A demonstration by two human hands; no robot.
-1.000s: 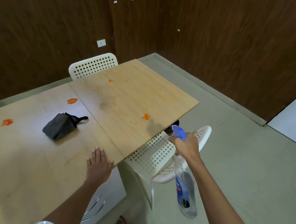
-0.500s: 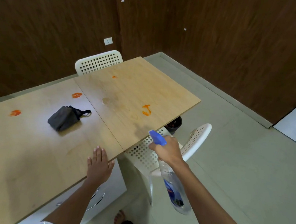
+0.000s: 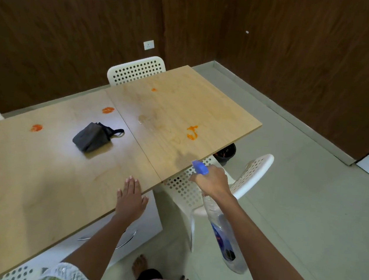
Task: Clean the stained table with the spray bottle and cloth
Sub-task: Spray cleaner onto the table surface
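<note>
- Right now the right hand [image 3: 213, 181] grips the neck of a spray bottle [image 3: 224, 231], fingers curled round it below the blue spray head [image 3: 200, 167]; the trigger finger itself cannot be made out.
- The bottle hangs tilted, clear body slanting down and back toward the person, blue head pointing at the table [image 3: 38, 181] from just off its near edge.
- The left hand [image 3: 131, 197] lies flat on the near edge of the table, fingers straight and close together, thumb out to the side, holding nothing.
- A dark grey cloth [image 3: 92, 137] sits bunched on the table, well apart from both hands, with a loop sticking out on its right.
- Orange stains mark the wood: a smeared stain [image 3: 192, 132] on the right-hand panel nearest the spray head, a small dot [image 3: 154, 89] farther back, and two blotches [image 3: 108, 110] [image 3: 36, 127] on the left-hand panel.
- A wet patch [image 3: 144, 119] glistens near the seam between the panels.
- White perforated chairs [image 3: 253, 170] [image 3: 138, 70] stand at the near and far sides.
</note>
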